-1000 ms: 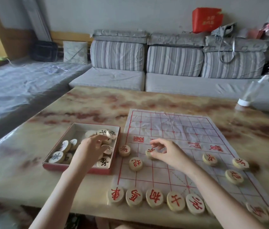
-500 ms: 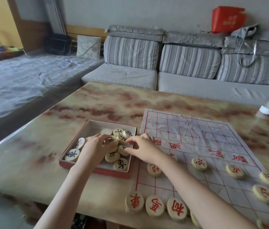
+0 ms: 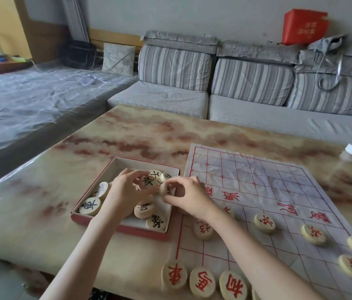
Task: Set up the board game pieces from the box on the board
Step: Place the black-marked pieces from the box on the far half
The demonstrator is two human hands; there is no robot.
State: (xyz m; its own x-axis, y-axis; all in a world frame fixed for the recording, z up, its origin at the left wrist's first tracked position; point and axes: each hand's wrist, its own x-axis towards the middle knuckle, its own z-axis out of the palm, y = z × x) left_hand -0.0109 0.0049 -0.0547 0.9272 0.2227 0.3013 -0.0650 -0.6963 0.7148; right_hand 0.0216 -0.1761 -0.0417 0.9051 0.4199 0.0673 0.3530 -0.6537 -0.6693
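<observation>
Right hand [image 3: 190,197] has moved from board [image 3: 257,169] into box [image 3: 144,232], pinching a disc [image 3: 165,188]; left hand [image 3: 125,193] pinches a black-lettered piece [image 3: 149,181].

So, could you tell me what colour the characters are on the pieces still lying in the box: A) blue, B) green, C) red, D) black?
D: the piece in the near left corner of the box and its neighbours bear black characters; the red-lettered pieces lie on the board.

Tabletop [image 3: 127,135] glossy marble-look; board [image 3: 246,176] creased matt paper; pieces [image 3: 264,223] smooth pale wood; box [image 3: 123,229] cardbd; sofa [image 3: 175,68] striped cloth.
</observation>
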